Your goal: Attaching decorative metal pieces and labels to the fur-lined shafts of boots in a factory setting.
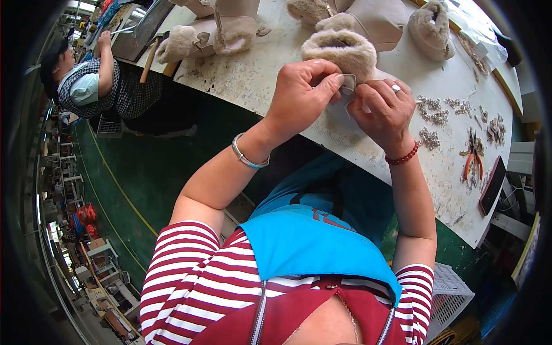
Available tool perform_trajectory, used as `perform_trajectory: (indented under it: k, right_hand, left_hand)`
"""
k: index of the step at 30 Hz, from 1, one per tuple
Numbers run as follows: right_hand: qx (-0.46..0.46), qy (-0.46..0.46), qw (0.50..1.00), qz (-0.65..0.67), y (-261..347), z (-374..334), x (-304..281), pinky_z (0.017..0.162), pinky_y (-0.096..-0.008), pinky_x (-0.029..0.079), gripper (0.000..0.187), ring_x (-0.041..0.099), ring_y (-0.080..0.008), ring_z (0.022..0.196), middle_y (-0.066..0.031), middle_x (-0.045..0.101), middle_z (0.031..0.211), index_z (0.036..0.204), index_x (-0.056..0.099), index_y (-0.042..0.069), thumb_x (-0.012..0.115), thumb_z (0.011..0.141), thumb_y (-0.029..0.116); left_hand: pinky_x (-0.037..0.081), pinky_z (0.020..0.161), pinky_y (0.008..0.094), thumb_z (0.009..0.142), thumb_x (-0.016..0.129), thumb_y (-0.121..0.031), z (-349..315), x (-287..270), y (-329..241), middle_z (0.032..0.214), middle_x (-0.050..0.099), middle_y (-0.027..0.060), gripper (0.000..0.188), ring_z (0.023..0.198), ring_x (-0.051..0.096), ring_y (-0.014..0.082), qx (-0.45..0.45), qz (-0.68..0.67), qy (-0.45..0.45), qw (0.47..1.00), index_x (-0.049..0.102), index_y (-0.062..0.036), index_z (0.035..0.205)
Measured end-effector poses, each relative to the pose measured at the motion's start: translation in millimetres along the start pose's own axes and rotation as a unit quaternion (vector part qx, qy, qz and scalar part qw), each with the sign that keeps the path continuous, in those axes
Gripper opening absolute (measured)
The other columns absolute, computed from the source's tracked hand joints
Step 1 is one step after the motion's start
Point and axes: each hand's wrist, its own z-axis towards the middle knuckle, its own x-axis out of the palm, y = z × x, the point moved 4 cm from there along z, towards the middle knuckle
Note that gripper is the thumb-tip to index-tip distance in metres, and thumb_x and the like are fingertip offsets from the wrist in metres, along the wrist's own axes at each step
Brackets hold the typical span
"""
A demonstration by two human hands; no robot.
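Observation:
A beige ankle boot with a fluffy fur cuff [339,47] lies on the worktable in front of me. My left hand [307,95] is closed in a pinch just below that cuff. From its fingertips a small whitish, see-through strip [349,82] bends across to my right hand [382,106], whose fingers are curled and pressed together at the strip's other side. A fine pale thread seems to hang between the hands. What else the right fingers pinch is hidden.
More beige fur-trimmed boots [431,30] stand along the far side of the white table [253,80]. Right of my hands lie small metal chains [434,112], orange-handled pliers [474,158] and a dark phone [493,185]. A hammer [149,60] and a co-worker [92,80] are at left.

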Motion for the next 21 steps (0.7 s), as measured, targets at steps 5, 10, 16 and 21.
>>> perform_trajectory:
  k: [5,10,16,21]
  right_hand:
    - [0.033,-0.030,0.997,0.063,2.5,-2.0,7.3,0.058,-0.0336,0.044,0.023,0.059,-0.0208,0.062,-0.0017,0.059,0.072,0.082,0.061,0.011,0.073,0.064,0.005]
    - [0.057,0.028,0.993,0.100,7.9,7.9,-5.2,0.064,-0.0365,0.045,0.020,0.060,-0.0229,0.066,-0.0037,0.060,0.073,0.083,0.062,0.010,0.074,0.067,0.007]
    - [0.103,0.111,0.981,0.121,15.2,5.9,-13.2,0.065,-0.0349,0.046,0.013,0.060,-0.0253,0.067,-0.0085,0.061,0.073,0.086,0.068,0.006,0.076,0.079,0.014]
    - [0.355,0.076,0.869,0.336,4.3,-30.8,-4.6,0.054,-0.0252,0.044,0.027,0.057,-0.0109,0.060,-0.0072,0.067,0.072,0.091,0.073,-0.002,0.066,0.098,0.023]
  left_hand:
    - [0.052,0.057,0.0231,0.100,0.062,-0.016,-15.4,7.5,15.9,0.081,0.070,0.0048,0.015,0.066,0.069,0.0139,-0.200,-0.372,-0.014,0.906,0.068,-0.0041,0.105]
    - [0.051,0.059,0.0221,0.099,0.063,-0.013,-12.8,3.3,4.9,0.080,0.067,0.0026,0.013,0.068,0.066,0.0117,-0.088,-0.192,0.034,0.977,0.067,-0.0028,0.106]
    - [0.049,0.062,0.0254,0.089,0.071,-0.007,-8.1,1.2,-22.9,0.085,0.062,0.0053,0.024,0.072,0.060,0.0122,0.163,0.113,0.120,0.973,0.067,-0.0028,0.112]
    - [0.053,0.065,0.0312,0.079,0.075,-0.007,-6.8,-7.6,-22.2,0.093,0.068,0.0106,0.035,0.074,0.064,0.0216,0.167,0.287,-0.020,0.943,0.067,-0.0050,0.114]
